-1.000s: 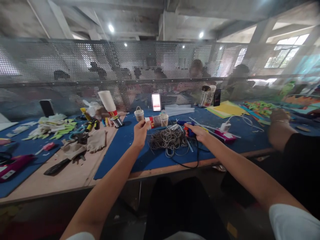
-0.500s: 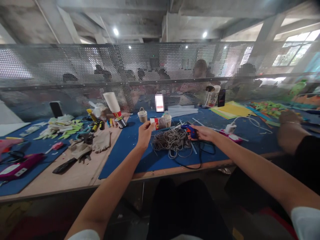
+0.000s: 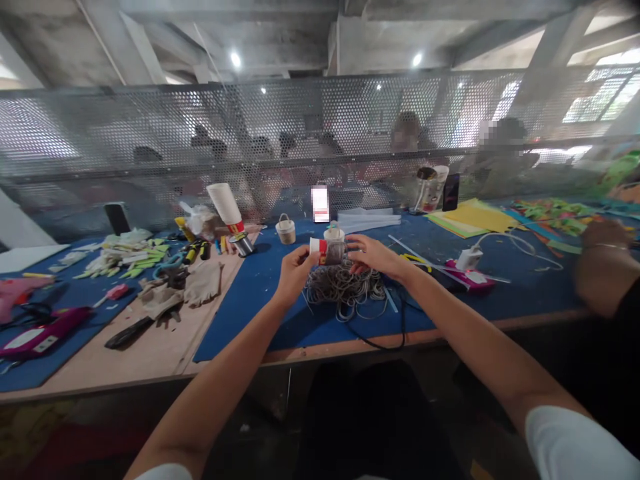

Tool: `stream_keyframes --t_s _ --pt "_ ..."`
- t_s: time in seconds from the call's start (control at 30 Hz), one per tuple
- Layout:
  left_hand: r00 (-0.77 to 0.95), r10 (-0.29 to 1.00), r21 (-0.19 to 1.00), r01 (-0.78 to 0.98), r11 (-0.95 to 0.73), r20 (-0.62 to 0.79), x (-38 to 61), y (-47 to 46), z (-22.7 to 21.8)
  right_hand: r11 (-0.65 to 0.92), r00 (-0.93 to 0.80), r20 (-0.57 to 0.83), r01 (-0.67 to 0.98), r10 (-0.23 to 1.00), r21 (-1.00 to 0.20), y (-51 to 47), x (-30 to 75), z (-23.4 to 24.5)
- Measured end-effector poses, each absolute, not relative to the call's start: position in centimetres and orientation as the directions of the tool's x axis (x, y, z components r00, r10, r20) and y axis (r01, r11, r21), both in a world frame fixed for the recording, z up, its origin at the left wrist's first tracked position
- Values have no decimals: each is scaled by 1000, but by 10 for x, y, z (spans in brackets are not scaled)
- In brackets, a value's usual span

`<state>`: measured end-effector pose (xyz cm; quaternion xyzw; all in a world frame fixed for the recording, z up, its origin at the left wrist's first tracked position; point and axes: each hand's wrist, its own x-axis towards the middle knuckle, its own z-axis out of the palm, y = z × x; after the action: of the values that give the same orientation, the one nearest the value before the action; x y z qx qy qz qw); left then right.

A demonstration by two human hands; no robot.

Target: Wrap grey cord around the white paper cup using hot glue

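Note:
My left hand pinches a small paper cup with a white and red end, partly wrapped in grey cord, held sideways above the blue mat. My right hand has come to the cup's other end, fingers curled on it. Below both hands lies a loose heap of grey cord. A black cable runs over the mat towards the table edge.
Two small cord-wrapped baskets stand behind. A white cone, pliers, cloth and pink glue guns lie left. A white charger, yellow sheets and another person's arm are right. A perforated metal screen closes the back.
My right hand left the blue glue gun on the mat and moved left to the cup. The left hand kept holding the cup.

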<state>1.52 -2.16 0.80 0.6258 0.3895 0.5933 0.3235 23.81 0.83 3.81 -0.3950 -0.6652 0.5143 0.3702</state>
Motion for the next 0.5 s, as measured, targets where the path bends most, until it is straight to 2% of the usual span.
stream_keyframes --t_s 0.1,0.17,0.33,0.5 --pt "-19 874 868 122 -481 486 13 -21 9 102 -439 11 185 899 -977 19 232 35" --pt "-15 876 869 132 -476 482 13 -21 10 141 -433 25 238 901 -961 27 236 34" --pt "-1 890 878 160 -451 457 15 -24 12 353 -387 241 248 890 -902 34 246 38" --pt "46 913 898 166 -408 406 17 -28 12 408 -319 354 122 879 -905 24 244 46"
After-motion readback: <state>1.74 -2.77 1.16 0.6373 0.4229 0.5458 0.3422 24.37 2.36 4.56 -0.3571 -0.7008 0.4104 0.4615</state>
